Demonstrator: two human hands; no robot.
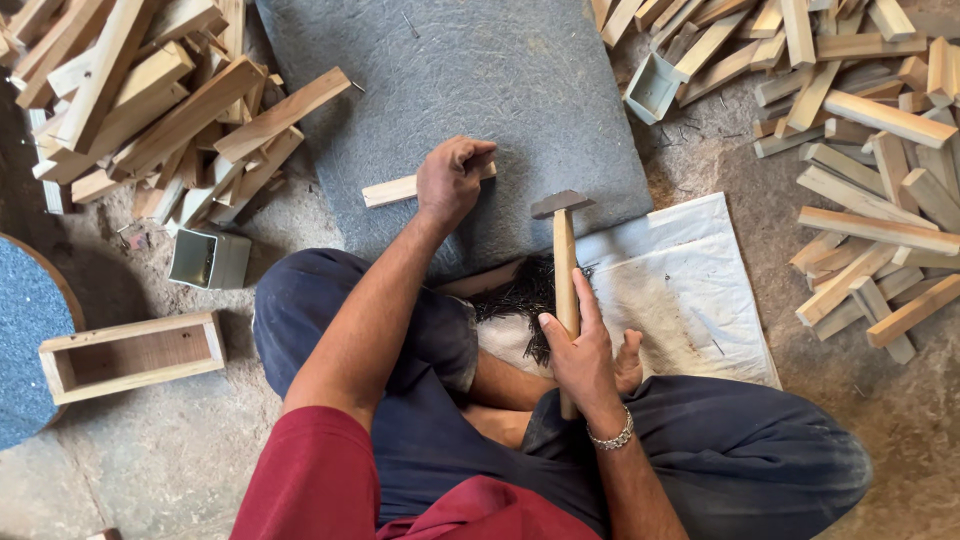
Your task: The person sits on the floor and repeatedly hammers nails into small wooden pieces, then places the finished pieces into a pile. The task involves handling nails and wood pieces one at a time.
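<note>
My left hand (452,180) rests closed on a short wooden slat (392,190) that lies on a grey stone slab (480,80); whether a nail is pinched in its fingers cannot be told. My right hand (582,355) grips the wooden handle of a hammer (563,250), whose metal head is raised just right of the left hand. A heap of dark nails (520,295) lies on a white sheet (680,280) between my crossed legs and the slab.
Piles of cut wooden slats lie at the upper left (150,100) and right (860,150). A finished open wooden box (130,355) sits at left, near a small grey tin (208,258); another tin (652,88) sits at top right.
</note>
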